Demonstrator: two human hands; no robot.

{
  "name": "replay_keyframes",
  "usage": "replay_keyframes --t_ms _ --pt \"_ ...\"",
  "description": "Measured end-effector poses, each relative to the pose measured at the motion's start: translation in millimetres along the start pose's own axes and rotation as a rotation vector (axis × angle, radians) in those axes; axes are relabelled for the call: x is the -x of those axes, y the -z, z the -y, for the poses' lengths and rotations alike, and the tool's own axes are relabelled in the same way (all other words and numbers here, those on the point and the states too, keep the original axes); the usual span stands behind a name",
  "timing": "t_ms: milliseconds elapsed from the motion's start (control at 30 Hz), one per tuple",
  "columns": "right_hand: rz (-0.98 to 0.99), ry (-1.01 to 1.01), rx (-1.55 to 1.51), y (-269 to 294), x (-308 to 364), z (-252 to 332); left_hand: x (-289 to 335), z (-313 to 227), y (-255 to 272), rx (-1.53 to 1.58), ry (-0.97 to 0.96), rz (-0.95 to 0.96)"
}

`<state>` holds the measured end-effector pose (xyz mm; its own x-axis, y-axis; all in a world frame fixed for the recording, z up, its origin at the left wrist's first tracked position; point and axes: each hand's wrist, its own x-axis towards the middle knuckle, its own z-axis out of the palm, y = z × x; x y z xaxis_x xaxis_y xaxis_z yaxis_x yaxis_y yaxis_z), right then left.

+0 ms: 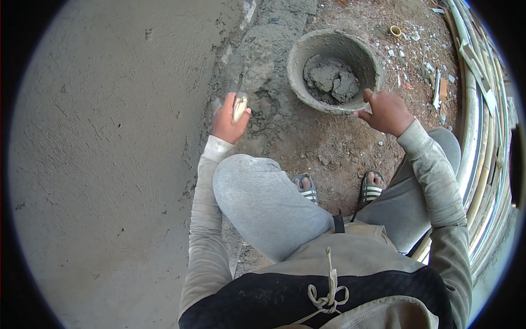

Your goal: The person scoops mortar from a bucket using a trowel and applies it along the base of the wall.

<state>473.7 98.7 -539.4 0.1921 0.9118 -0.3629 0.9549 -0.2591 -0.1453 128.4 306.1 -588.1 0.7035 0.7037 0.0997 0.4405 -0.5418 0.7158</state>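
Observation:
My left hand [228,124] is closed around the pale handle of a trowel [240,107]. Its blade points away from me and is hard to make out against the grey wet mortar [257,63] along the wall's foot. With thumb and fingers, my right hand [387,113] grips the near right rim of a mortar-crusted bucket [297,70]. Inside the bucket lies a lumpy heap of grey mortar [332,80], well below the rim. The bucket stands on the ground, ahead and right of the trowel.
A broad grey plastered surface [109,148] fills the left side. Long poles or pipes [472,126] curve along the right edge. Near them lie white scraps, a wood strip [437,89] and a yellowish ring [395,30]. My sandalled feet [305,186] rest on reddish soil between my bent knees.

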Motion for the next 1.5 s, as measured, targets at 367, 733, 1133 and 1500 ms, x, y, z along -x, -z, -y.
replay_keyframes --t_ms 367,733,1133,1500 --pt "-0.011 0.011 0.001 -4.5 13.6 -10.9 -77.2 -60.0 6.6 -0.515 -0.169 -0.338" --pt "-0.111 0.113 -0.026 2.2 24.7 -7.6 231.4 82.1 -83.2 -0.252 1.056 -0.178" --pt "0.005 0.144 -0.023 -9.8 4.2 -17.6 277.7 82.2 -81.1 -0.330 1.366 -0.256" --pt "-0.055 0.121 -0.070 -0.6 18.1 -27.1 193.8 142.1 -97.4 -0.130 1.244 -0.460"
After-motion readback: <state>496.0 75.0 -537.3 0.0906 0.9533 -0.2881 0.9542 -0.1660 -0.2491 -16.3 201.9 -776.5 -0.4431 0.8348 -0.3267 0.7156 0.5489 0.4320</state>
